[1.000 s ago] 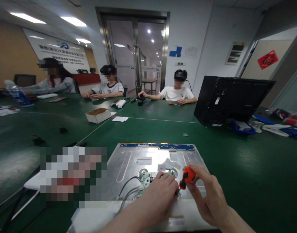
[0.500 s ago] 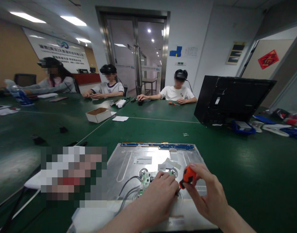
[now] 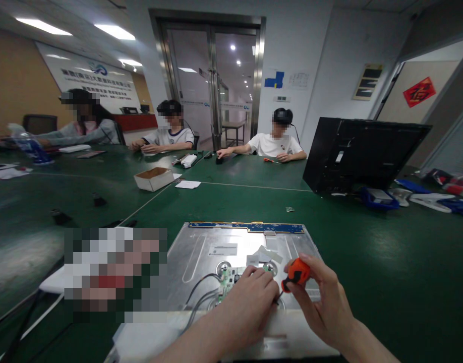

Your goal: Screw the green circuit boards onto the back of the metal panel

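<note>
A short screwdriver (image 3: pixel 298 272) with an orange and black handle is pinched between the thumb and fingers of my right hand (image 3: pixel 332 300). Its thin shaft slants down to the left, and its tip is hidden by my left hand (image 3: pixel 254 297). That hand lies over a green circuit board (image 3: pixel 227 278) with its fingers curled under; what they grip cannot be seen. The board sits on the silver metal back of a flat display panel (image 3: pixel 193 247), with dark cables (image 3: pixel 201 282) running off its left side. A blue circuit strip (image 3: pixel 231 227) lines the panel's far edge.
The green table (image 3: pixel 375 262) spreads around the panel. A blurred-out object (image 3: pixel 114 262) lies to the left. Farther off are an open white box (image 3: pixel 153 179), a black monitor (image 3: pixel 360 154) seen from behind, and a blue tray (image 3: pixel 379 198). Several people sit across the table.
My right hand and the screwdriver handle have shifted slightly right and turned a little, showing more orange. My left hand stays in place over the board.
</note>
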The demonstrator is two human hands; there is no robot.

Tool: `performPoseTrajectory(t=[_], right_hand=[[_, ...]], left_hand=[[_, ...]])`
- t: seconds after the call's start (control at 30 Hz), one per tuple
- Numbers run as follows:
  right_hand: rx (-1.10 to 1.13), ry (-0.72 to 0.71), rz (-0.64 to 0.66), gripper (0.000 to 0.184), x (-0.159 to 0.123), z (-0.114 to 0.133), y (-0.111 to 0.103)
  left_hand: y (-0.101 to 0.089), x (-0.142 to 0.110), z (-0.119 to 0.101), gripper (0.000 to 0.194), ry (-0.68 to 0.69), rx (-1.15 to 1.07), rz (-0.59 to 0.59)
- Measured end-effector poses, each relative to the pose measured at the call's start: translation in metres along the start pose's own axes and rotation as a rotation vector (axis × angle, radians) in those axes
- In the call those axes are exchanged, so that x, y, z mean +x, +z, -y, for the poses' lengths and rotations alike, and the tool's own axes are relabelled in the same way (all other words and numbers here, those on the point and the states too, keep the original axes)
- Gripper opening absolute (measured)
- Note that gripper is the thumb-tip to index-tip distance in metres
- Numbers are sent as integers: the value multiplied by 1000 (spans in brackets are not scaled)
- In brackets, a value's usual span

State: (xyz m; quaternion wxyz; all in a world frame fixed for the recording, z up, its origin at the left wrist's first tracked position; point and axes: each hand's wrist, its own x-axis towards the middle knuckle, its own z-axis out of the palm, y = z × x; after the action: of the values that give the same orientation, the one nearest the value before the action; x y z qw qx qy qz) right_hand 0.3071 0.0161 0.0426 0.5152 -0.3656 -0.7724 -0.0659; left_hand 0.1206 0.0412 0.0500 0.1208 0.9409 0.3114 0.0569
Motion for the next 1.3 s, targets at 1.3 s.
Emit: performPoseTrajectory(t=[1.3], right_hand=[[94,-35,59,48,15,9,-6]], left_hand=[[3,0,3,25,23,-73,-14]])
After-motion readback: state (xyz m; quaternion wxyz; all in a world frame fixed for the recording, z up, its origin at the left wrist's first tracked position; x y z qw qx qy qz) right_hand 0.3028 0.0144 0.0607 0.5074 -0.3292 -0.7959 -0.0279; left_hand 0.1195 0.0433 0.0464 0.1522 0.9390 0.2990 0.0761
